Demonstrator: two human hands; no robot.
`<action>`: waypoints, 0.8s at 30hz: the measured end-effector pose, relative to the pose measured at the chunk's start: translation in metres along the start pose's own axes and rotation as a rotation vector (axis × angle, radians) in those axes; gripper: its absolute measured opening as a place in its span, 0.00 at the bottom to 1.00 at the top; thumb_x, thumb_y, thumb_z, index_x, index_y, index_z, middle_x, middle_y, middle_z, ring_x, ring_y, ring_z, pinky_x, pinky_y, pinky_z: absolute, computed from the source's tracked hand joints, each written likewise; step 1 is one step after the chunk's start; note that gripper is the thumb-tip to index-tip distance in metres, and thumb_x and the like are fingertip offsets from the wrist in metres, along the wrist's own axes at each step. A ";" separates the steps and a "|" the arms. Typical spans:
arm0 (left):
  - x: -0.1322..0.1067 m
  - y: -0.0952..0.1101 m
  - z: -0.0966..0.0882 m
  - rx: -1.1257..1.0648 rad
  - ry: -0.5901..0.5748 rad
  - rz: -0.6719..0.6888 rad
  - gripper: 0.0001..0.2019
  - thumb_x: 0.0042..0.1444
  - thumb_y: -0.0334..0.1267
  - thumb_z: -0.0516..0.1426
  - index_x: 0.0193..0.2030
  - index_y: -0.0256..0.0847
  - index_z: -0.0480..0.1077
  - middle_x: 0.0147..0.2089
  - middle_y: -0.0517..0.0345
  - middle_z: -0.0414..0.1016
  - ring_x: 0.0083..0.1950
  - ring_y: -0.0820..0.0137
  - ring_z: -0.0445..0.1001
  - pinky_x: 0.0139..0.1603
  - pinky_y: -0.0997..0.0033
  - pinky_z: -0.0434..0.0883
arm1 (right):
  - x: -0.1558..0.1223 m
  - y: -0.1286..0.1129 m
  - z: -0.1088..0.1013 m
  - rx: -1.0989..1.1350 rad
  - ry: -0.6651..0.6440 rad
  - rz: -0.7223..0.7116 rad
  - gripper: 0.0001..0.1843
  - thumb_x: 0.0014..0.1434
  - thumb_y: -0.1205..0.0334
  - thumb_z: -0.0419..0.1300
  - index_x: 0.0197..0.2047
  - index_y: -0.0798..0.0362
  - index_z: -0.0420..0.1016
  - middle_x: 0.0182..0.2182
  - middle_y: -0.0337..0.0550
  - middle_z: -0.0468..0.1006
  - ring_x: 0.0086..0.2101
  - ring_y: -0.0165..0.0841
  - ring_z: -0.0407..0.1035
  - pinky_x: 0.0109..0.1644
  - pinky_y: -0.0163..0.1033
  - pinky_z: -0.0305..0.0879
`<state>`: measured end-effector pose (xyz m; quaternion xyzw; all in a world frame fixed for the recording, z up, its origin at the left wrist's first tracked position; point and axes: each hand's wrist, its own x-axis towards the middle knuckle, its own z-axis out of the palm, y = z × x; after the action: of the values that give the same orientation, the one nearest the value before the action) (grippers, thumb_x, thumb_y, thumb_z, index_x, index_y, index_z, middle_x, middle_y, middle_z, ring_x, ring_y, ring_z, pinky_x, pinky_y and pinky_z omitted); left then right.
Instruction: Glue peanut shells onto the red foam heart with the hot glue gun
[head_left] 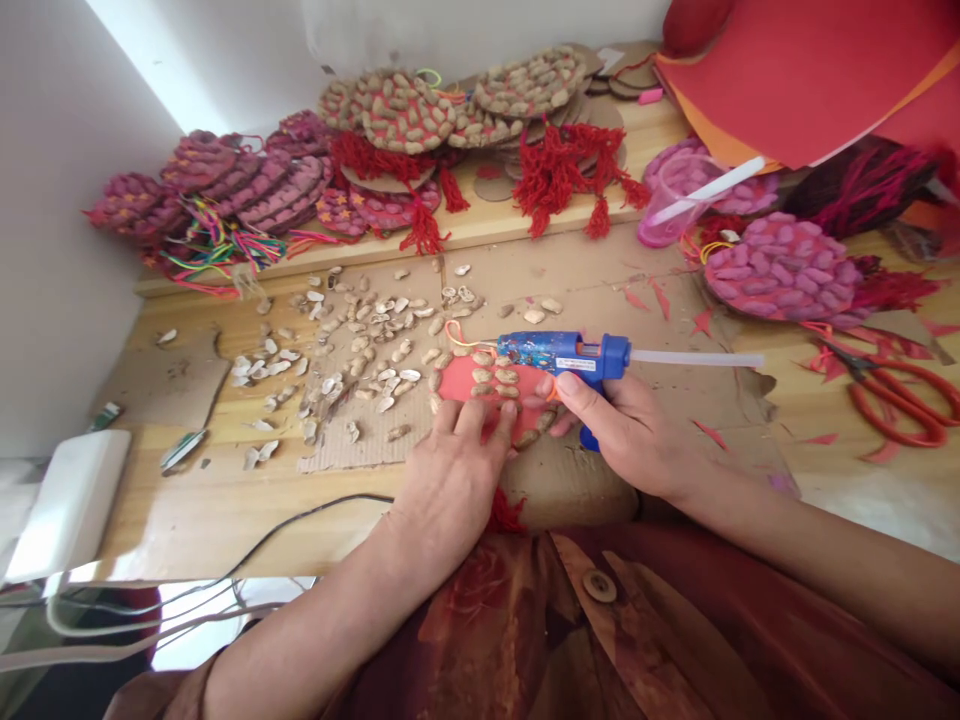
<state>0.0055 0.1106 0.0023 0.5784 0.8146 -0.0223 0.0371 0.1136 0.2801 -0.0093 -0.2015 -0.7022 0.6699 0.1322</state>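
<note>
My right hand (pixel 626 425) is closed round the handle of a blue hot glue gun (pixel 540 350), its nozzle pointing left and a long glue stick (pixel 697 358) sticking out of its back. Below the gun lies a red disc (pixel 459 380) with peanut shells (pixel 482 376) along its edge and in short rows across its middle. My left hand (pixel 457 465) rests on the disc's near part with bent fingers pressed down close together. What is under its fingertips is hidden. A yellow-orange cord loop (pixel 454 330) shows at the disc's far edge, and a red tassel (pixel 508 512) at its near side.
Loose peanut shells (pixel 386 318) lie scattered left on cardboard (pixel 585 270). Peanut-covered discs (pixel 409 110) with red tassels and pink discs (pixel 277 185) line the back. Red-handled scissors (pixel 896 400) and a pink disc (pixel 784 268) are right. A black cable (pixel 300 515) crosses the left front.
</note>
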 end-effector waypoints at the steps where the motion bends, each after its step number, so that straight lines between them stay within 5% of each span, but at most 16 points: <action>1: 0.000 0.000 -0.001 -0.007 -0.007 0.000 0.22 0.67 0.36 0.57 0.67 0.39 0.65 0.54 0.44 0.73 0.53 0.54 0.71 0.45 0.58 0.79 | 0.000 0.001 0.000 0.003 0.004 0.002 0.20 0.68 0.43 0.57 0.44 0.50 0.79 0.37 0.45 0.81 0.31 0.34 0.76 0.33 0.40 0.78; 11: -0.003 -0.003 0.000 -0.098 0.110 0.008 0.19 0.67 0.42 0.58 0.61 0.34 0.68 0.52 0.45 0.74 0.52 0.57 0.71 0.54 0.55 0.76 | 0.004 0.004 -0.002 0.016 0.062 0.048 0.21 0.64 0.38 0.60 0.40 0.46 0.80 0.34 0.43 0.85 0.26 0.38 0.79 0.29 0.44 0.79; 24: 0.004 0.002 -0.010 -0.064 -0.079 -0.032 0.19 0.67 0.41 0.57 0.60 0.34 0.68 0.53 0.46 0.72 0.54 0.56 0.72 0.44 0.61 0.79 | 0.004 0.002 -0.001 0.006 0.061 0.074 0.22 0.64 0.38 0.60 0.42 0.48 0.80 0.35 0.45 0.86 0.28 0.38 0.80 0.31 0.43 0.80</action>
<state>0.0061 0.1159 0.0121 0.5627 0.8218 -0.0197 0.0873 0.1111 0.2831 -0.0116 -0.2471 -0.6881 0.6699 0.1292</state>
